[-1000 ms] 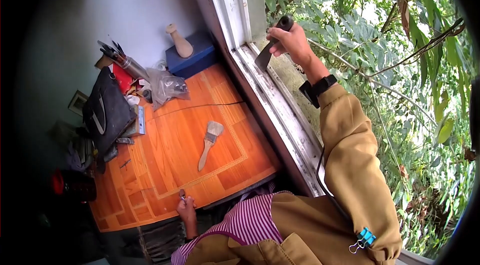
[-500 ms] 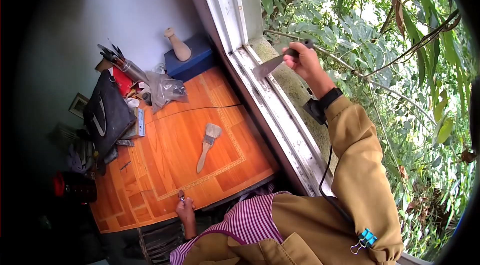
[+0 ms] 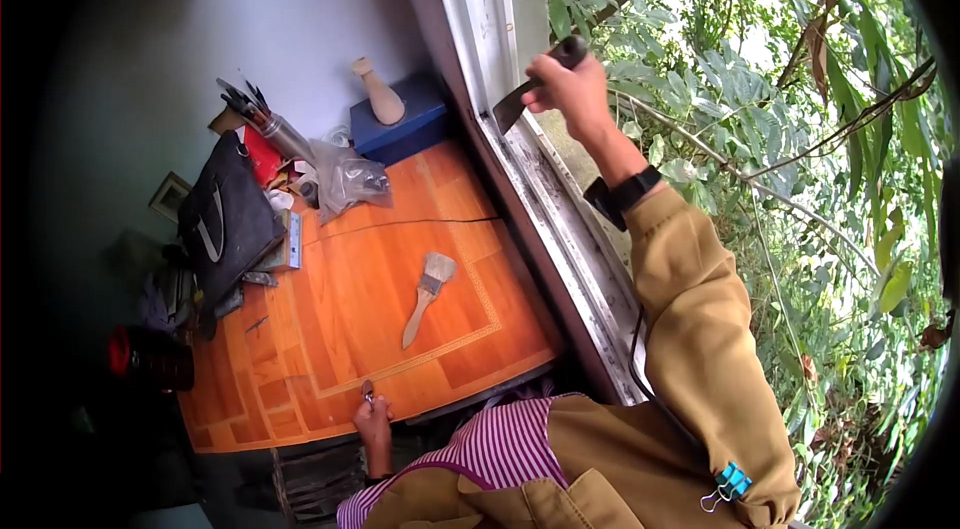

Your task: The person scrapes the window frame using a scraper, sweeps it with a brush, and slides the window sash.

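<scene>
Right hand (image 3: pixel 562 89) clenched around black-handled flat metal scraper (image 3: pixel 535 86), blade tip against far end of white window sill track (image 3: pixel 560 219). Left hand (image 3: pixel 373 420) closed, pinching small metal object (image 3: pixel 367 391) at near edge of orange wooden desk (image 3: pixel 340 329). Wooden-handled paintbrush (image 3: pixel 425 294) lying mid-desk.

We see a brush (image 3: pixel 425 296) lying mid-table (image 3: pixel 340 369), a bag (image 3: pixel 228 224) at its left edge, the window track (image 3: pixel 560 239) running along its right.

Right hand (image 3: pixel 562 87) raised on an outstretched arm, fingers clenched; left hand (image 3: pixel 374 419) low, fingers curled.
</scene>
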`<state>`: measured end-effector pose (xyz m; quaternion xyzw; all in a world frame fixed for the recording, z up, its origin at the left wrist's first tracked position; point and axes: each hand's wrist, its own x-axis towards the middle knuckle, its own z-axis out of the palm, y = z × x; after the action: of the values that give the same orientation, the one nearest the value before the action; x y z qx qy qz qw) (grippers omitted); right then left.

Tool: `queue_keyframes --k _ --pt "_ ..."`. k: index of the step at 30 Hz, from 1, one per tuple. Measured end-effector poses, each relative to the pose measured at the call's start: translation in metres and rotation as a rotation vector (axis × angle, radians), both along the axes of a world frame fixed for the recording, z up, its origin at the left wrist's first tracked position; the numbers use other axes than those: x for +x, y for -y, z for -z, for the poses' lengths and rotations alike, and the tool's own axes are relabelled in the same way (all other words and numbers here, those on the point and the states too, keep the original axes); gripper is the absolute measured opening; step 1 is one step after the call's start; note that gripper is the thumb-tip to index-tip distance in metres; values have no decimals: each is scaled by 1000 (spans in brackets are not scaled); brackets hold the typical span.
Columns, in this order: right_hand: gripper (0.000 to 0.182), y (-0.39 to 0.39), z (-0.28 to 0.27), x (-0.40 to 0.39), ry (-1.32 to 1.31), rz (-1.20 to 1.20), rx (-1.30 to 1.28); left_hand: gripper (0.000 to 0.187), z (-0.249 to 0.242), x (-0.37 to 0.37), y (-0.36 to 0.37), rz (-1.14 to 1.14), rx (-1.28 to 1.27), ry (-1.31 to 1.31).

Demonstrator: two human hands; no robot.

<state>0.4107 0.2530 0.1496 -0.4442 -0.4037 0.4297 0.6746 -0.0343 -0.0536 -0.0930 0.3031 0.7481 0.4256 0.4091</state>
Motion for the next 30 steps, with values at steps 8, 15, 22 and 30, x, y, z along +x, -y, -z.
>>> queue_keyframes --k 8,15,22,30 --pt "22 -44 8 -50 471 40 -79 21 7 -3 5 23 70 -14" --pt "14 -3 -2 -45 697 -129 33 21 8 1 3 -4 59 3" --pt "19 6 -7 -55 772 -282 -75 20 0 -2 4 61 12 15" --pt "20 23 7 -43 714 -237 -41 22 12 -5 4 36 54 -14"
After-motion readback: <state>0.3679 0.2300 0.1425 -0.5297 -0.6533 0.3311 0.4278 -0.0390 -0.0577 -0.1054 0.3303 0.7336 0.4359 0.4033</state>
